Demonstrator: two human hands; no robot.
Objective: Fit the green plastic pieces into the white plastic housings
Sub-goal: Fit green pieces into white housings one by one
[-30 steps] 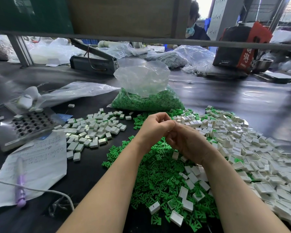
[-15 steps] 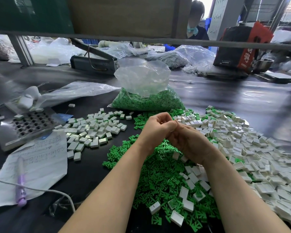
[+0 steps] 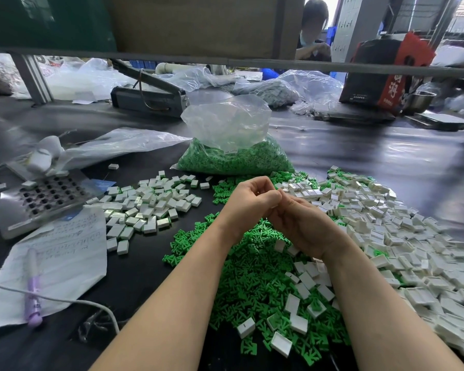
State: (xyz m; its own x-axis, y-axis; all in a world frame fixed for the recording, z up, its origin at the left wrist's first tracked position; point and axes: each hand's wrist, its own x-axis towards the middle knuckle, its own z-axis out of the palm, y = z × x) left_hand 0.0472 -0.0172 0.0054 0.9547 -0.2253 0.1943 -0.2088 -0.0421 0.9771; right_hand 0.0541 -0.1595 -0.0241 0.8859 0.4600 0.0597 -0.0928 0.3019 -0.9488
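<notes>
Head view: the two hands meet above the middle of the dark worktop [image 3: 386, 162], fingertips curled in against each other. The left hand [image 3: 248, 200] and the right hand [image 3: 303, 226] are each closed round something small between them, but the backs of the hands hide it; whether it is a green piece, a white housing or both, I cannot tell. Judging by the task, a fit is probably being pressed home there.

The loose heap of small green plastic pieces [image 3: 252, 266] lies directly beneath and just towards the person from the hands, so either hand drops straight down to reach one; the left is a little nearer its open side. The pile of empty white rectangular plastic housings [image 3: 402, 236] spreads to the right, beside the right forearm, nearer the right hand. The pieces lie at every angle, with no common long axis.

To the left, well apart, sits a smaller cluster of white blocks with green edges [image 3: 150, 204], likely finished ones, closest to the left hand. A clear plastic bag of green pieces [image 3: 233, 153] stands beyond the hands.
</notes>
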